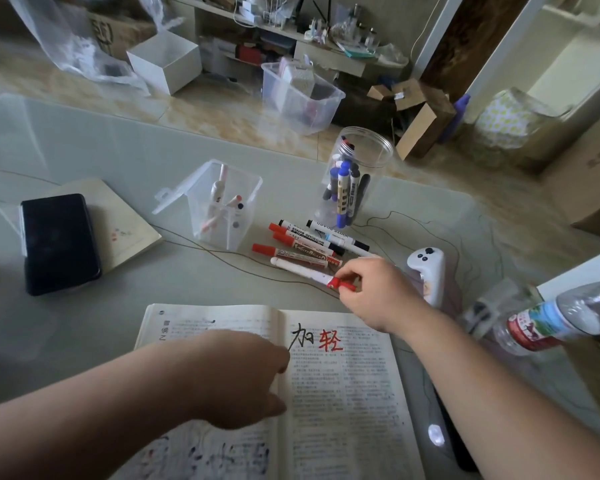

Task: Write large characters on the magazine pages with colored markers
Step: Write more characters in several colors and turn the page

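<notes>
Pale glass-topped table (pixel 84 161) fills most of what I can see, with a cluttered floor and shelves behind it. At the near edge lies the open magazine (pixel 343 410), both pages covered in small print. At the top of its right page are 2 large handwritten characters, a black one (pixel 302 336) and a red one (pixel 330 340) side by side, and smudgy coloured marks run across the bottom of the left page.

The left hand (pixel 243 375) holds nothing and presses down on the left page, its fingers reaching to the fold. The right hand (pixel 371 289) is just past the magazine's top edge, thumb and fingers pinching the red end of a white marker (pixel 302 270) that lies slanted on the table.

Just behind that marker lies a loose row of other markers (pixel 302 244), some with red caps and some with black. Behind them stands a clear jar (pixel 357 174) of blue and black markers, and to its left a clear plastic box (pixel 226 202) with a few more. Far left, a black phone (pixel 59 242) rests on a thin booklet (pixel 132 230). On the right, a white controller (pixel 426 268) sits by the right wrist, and a water bottle (pixel 551 320) lies beyond it.
</notes>
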{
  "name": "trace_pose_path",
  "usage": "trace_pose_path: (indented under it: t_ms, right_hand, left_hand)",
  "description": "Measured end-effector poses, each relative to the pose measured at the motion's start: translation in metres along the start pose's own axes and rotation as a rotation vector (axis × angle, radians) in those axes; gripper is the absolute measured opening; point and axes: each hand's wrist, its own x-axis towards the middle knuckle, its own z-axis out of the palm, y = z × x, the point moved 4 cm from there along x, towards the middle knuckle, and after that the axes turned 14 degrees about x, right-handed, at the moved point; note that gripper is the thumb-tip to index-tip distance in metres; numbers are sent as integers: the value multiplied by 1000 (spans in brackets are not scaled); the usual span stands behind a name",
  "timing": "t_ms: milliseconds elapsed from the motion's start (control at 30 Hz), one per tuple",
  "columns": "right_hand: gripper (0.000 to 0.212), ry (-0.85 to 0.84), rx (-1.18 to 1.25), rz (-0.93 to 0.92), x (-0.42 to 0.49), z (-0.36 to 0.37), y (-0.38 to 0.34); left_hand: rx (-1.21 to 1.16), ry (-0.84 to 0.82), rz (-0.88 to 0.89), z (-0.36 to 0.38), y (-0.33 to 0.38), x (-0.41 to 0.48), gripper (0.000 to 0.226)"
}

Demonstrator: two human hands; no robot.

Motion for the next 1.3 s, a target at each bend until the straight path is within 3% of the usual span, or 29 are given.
trace_pose_path:
  t_ms: [67,167,300,433,533,633,733,867,1033,1133,1233,1300]
  right_hand:
    - [6,73,208,49,-17,-11,-5]
    - [8,177,431,51,-46,-29,-13]
    - [12,152,717,92,-78,-40,-13]
    - [8,65,1091,135,-95,-34,-11]
    - [17,101,1396,196,-98,-22,-11]
    - [50,3,1736,347,-104,3,-23]
    - [57,1,1984,498,-108,16,-34]
    - [58,130,2026,465,-92,2,-22]
    - [25,307,1897,473,-76,-22,2]
    - [20,406,1835,503,-71,-27,18]
    - [25,423,1881,493,-70,-28,27]
    - [38,367,1862,505,-67,-30,31]
  left_hand:
    - [-22,115,-45,-8,-1,1,42]
    - [-121,350,-95,-22,-2,1,34]
    - [-235,606,-73,-28,-2,2,42]
    - [-322,613,-50,-26,4,4,22]
    - [-435,539,-36,-25,12,0,39]
    - [-512,448,-6,-22,28,-5,44]
    - [-448,296,-5,-15,48,0,59]
    - [-336,254,41,-9,47,1,90]
    - [-336,391,-48,-8,31,4,103]
    - [-334,421,-105,-7,23,8,115]
    - [-225,440,-31,-4,26,14,88]
    - [-91,359,84,4,33,16,69]
